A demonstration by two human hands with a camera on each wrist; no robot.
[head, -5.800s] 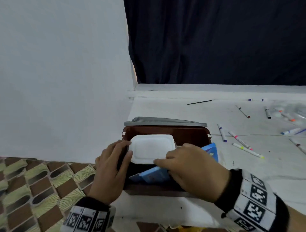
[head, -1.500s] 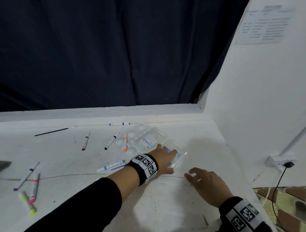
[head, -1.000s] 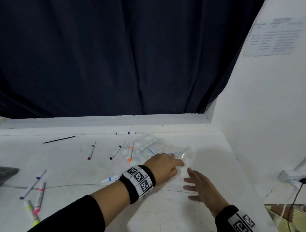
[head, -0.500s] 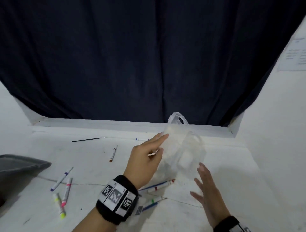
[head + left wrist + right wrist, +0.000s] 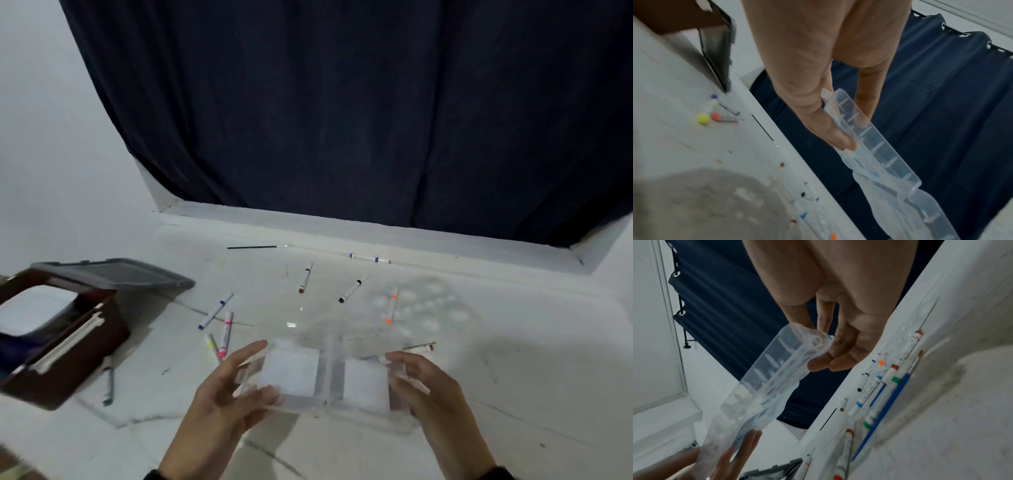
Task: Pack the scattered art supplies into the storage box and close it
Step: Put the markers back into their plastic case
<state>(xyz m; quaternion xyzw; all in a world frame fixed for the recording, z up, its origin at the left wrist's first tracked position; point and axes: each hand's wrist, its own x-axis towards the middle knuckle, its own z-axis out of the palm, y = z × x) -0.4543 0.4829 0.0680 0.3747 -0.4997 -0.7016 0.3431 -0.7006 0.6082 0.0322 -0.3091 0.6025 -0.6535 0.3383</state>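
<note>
Clear plastic case (image 5: 325, 377) — thin, rectangular, ribbed with small dividers, two white label patches whose print is too blurred to read — held above the white tabletop (image 5: 513, 411). Left hand (image 5: 222, 404) grips its left end; right hand (image 5: 431, 394) pinches its right end. Brown box (image 5: 68, 359) — open, grey lid (image 5: 113, 275) behind it — stands well apart at left. Markers (image 5: 224, 335), slim, white-barrelled with coloured caps, lie scattered between.
</note>
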